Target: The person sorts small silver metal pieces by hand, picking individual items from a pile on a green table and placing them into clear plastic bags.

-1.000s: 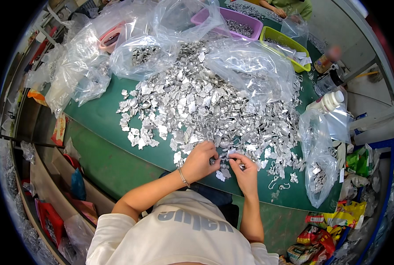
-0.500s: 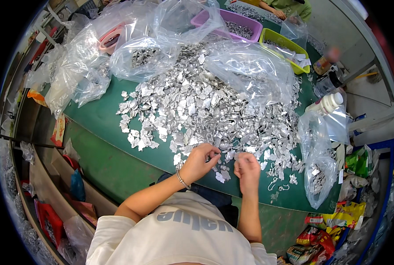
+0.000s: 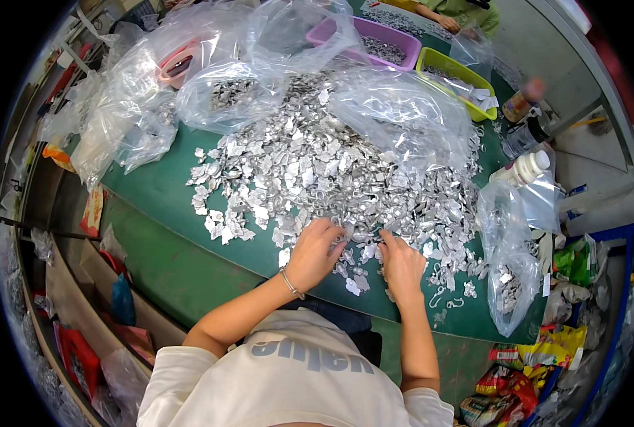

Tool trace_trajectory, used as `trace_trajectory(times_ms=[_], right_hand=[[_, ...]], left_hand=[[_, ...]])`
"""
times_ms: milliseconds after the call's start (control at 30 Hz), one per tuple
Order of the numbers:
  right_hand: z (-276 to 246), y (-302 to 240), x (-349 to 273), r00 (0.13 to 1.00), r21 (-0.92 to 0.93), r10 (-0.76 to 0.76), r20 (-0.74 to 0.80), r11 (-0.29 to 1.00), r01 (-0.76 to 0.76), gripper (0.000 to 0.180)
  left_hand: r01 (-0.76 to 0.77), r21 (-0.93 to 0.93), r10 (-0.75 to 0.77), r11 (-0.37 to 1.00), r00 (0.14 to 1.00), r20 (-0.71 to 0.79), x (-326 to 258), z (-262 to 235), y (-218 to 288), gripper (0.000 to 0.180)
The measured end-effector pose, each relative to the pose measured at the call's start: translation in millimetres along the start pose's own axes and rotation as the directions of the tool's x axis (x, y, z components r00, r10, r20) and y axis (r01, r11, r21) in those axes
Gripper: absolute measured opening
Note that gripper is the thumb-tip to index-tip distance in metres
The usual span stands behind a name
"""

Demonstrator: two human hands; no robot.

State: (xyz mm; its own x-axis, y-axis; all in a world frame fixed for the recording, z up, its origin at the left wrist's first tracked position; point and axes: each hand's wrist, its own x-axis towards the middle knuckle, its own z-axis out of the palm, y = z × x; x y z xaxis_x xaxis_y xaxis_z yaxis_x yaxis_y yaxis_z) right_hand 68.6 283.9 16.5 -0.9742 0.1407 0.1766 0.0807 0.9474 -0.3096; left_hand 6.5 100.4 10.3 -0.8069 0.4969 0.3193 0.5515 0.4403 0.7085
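Head view, going left to right: crumpled clear plastic bags (image 3: 146, 135) sit on the green table (image 3: 164, 171), then there's a big heap of flat silver metal pieces (image 3: 303, 171) across the middle. Left hand (image 3: 315, 249) is at the heap's near edge, fingers curled with the thumb close by; can't tell if anything's pinched in there. A few loose silver bits (image 3: 354, 283) lie between the hands. Right hand (image 3: 404, 265) has bent fingers reaching into the heap, but its grip is partly hidden, so no idea if it's clamped on a piece. Farther right, curvy metal hooks (image 3: 438, 295) and a clear bag of parts (image 3: 505, 306).

Imo the risk is a wrist or sleeve dragging loose bits over the near edge, or hooks snagging and pulling neighbours along.

Compared with half a second ago, the right hand's no longer a blur and is farther forward; the left has edged forward too.
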Motion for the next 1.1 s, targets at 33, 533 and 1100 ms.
trace_trajectory(times_ms=[33,533,1100], right_hand=[[-1.6,1.1,1.6,1.000,-0.014,-0.015,0.019,1.000,0.016,0.019],[-1.8,34.9,-11.8,0.902,0.915,0.235,0.363,0.095,-0.393,0.010],[13.2,54.1,-8.8,0.924,0.732,0.059,0.379,-0.629,-0.260,0.016]], left_hand=[[0.013,-0.005,-0.013,1.000,1.000,-0.011,-1.3,-2.3,-1.4,0.019],[0.088,-0.065,-0.091,0.994,0.995,-0.038,-6.5,-14.4,-8.5,0.015],[0.266,-0.555,-0.273,0.788,0.959,0.072,24.3,6.5,-0.7,0.008]])
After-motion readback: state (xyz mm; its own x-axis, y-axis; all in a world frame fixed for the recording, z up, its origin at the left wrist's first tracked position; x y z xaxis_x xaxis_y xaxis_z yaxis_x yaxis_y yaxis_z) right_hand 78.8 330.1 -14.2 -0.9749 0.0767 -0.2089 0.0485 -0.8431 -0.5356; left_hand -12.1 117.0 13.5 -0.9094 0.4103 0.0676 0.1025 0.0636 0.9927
